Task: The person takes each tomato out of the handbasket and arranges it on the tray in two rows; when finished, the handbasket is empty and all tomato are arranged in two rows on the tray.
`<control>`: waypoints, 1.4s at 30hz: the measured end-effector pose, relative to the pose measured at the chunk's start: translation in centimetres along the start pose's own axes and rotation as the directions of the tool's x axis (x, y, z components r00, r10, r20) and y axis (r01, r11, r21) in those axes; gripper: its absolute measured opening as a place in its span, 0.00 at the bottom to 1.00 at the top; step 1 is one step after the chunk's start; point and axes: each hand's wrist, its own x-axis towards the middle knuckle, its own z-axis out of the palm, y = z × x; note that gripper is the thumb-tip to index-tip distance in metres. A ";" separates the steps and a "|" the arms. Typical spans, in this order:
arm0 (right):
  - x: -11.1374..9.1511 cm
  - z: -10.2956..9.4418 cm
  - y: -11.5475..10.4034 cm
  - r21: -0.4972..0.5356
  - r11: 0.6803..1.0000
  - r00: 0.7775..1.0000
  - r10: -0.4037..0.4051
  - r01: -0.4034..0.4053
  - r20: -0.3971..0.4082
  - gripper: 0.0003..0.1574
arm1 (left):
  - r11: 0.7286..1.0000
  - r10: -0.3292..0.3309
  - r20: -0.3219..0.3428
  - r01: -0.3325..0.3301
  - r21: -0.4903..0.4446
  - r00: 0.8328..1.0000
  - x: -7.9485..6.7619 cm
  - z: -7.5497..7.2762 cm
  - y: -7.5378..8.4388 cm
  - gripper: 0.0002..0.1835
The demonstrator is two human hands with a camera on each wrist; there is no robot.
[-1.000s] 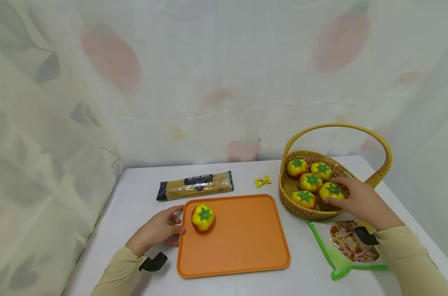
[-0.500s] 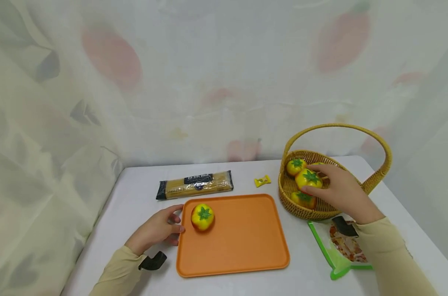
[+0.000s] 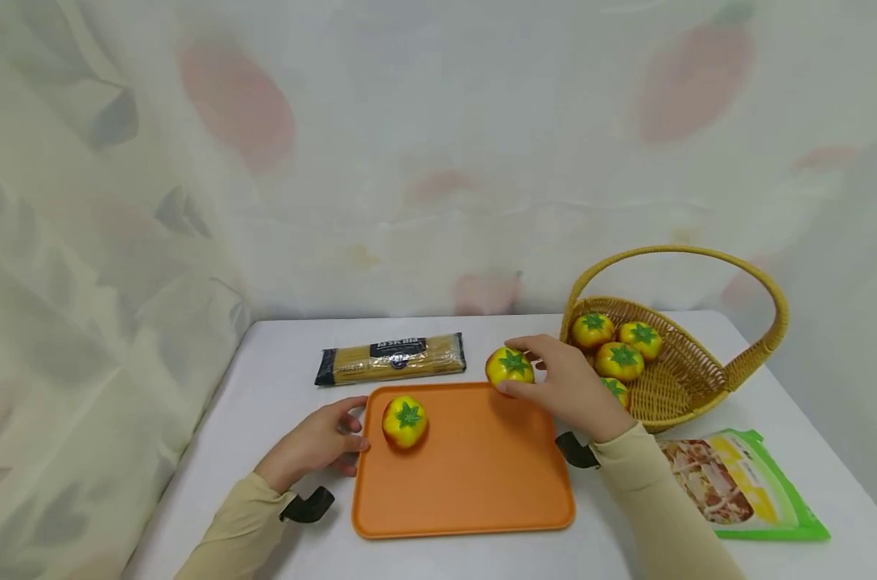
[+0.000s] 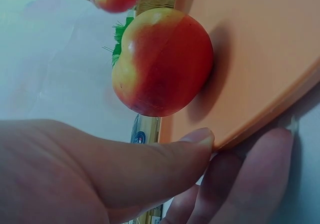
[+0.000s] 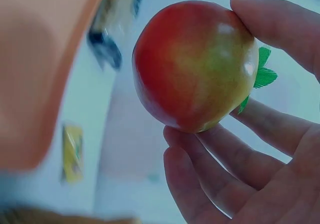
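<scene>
My right hand point(image 3: 572, 391) holds a red-and-yellow fruit with a green star-shaped leaf top point(image 3: 509, 366) over the far right corner of the orange tray point(image 3: 474, 475). In the right wrist view, thumb and fingers grip this fruit point(image 5: 195, 67) from opposite sides, apart from the tray. A second fruit of the same kind point(image 3: 405, 422) rests on the tray near its far left corner. At the left rim, my left hand point(image 3: 315, 443) pinches the tray's edge, thumb on the rim and fingers beneath it in the left wrist view.
A wicker basket point(image 3: 666, 387) with a tall handle holds several more such fruits at the right. Spaghetti in a clear pack point(image 3: 390, 360) lies behind the tray. A green-edged food bag point(image 3: 735, 483) is at the front right. The right wrist view shows a small yellow wrapped candy point(image 5: 73, 153).
My right hand has lifted one fruit out of the basket and carried it left, over the tray's far right corner. My left hand stays at the tray's rim. The head view has shifted slightly.
</scene>
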 end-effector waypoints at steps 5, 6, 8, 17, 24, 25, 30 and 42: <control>0.7 3.0 -0.8 0.030 0.999 0.998 0.011 -0.013 0.058 0.40 | 1.000 -0.001 0.011 0.001 -0.017 1.000 0.0 0.0 0.0 0.42; 0.8 3.5 -1.0 0.032 0.999 0.997 0.014 -0.016 0.069 0.40 | 1.000 0.000 0.012 0.001 -0.018 1.000 -0.1 -0.1 0.0 0.42; 0.9 4.3 -1.2 0.045 0.999 0.996 0.013 -0.017 0.089 0.40 | 1.000 0.003 0.011 -0.003 -0.016 1.000 -0.1 -0.1 0.0 0.42; 0.7 6.8 -1.4 0.059 0.996 0.986 0.059 -0.069 0.154 0.41 | 1.000 0.019 0.021 -0.018 -0.024 1.000 0.0 0.2 -0.2 0.42; 0.7 7.5 -1.7 0.071 0.997 0.983 0.006 -0.019 0.181 0.41 | 1.000 0.000 0.007 0.001 -0.014 1.000 0.2 -0.1 -0.2 0.42; 0.8 7.6 -1.7 0.065 0.998 0.983 0.003 -0.015 0.182 0.41 | 1.000 -0.001 0.007 0.001 -0.010 1.000 0.3 -0.1 -0.2 0.42; 0.9 7.9 -1.7 0.032 0.999 0.983 0.004 -0.010 0.183 0.40 | 1.000 -0.009 -0.001 0.009 -0.012 1.000 0.3 0.0 -0.3 0.43; 0.8 8.2 -1.8 0.052 0.998 0.979 0.018 -0.029 0.203 0.38 | 1.000 -0.019 0.009 0.019 -0.004 1.000 0.6 0.0 -0.2 0.43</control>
